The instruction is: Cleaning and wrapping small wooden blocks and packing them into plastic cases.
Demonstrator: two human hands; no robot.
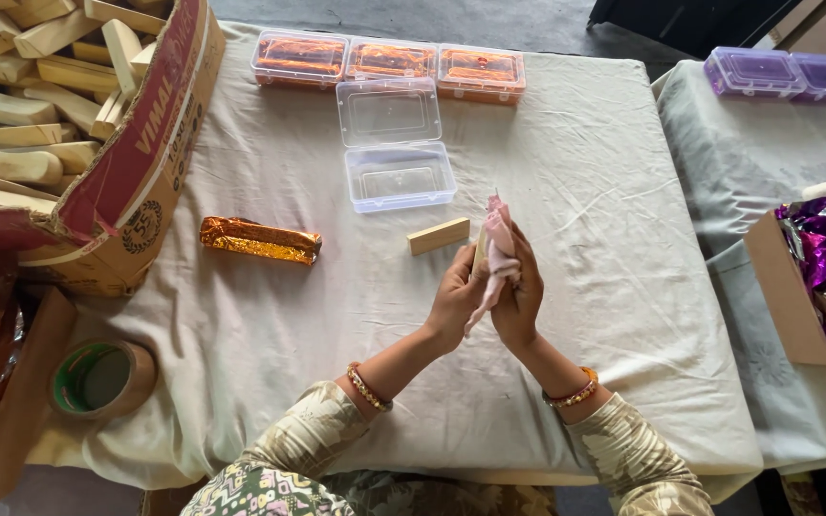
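both hands, left hand [453, 298] and right hand [520, 298], are closed together on a wooden block [479, 250] half wrapped in pink foil [497, 250], while one gold-wrapped block [260, 240] lies finished, one bare wooden block [438, 236] waits, and the open clear plastic box [400, 176] holds nothing yet.

Left hand [453, 296] and right hand [520, 298] clasp a pink-wrapped block [496, 250] upright over the bench [623, 287]. Wooden block [438, 236] lies at ten o'clock, open clear box [396, 145] beyond, gold bar [260, 240] at nine.

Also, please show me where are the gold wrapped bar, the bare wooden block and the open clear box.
gold wrapped bar [260, 240], head view, middle of its foil top.
bare wooden block [438, 236], head view, centre of its top face.
open clear box [400, 177], head view, floor of its lower tray.
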